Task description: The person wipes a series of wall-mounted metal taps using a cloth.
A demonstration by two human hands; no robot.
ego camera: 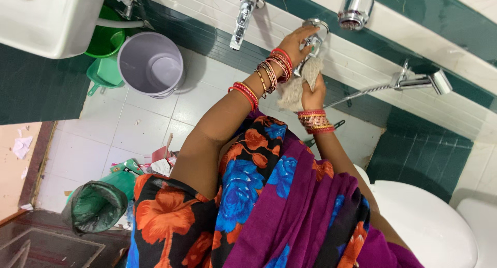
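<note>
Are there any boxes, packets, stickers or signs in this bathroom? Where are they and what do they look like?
Crumpled packet: on the white floor tiles beside the green bin, flattened, red and white.
Torn paper scraps: on the floor at the left edge, small, white.
Bin liner: in the green bin at lower left, a dark green plastic bag.
No signs, stickers or screens show on the walls.

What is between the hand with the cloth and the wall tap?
Nothing visible. The right hand presses the beige cloth directly against the chrome tap, and the left hand grips that tap.
</note>
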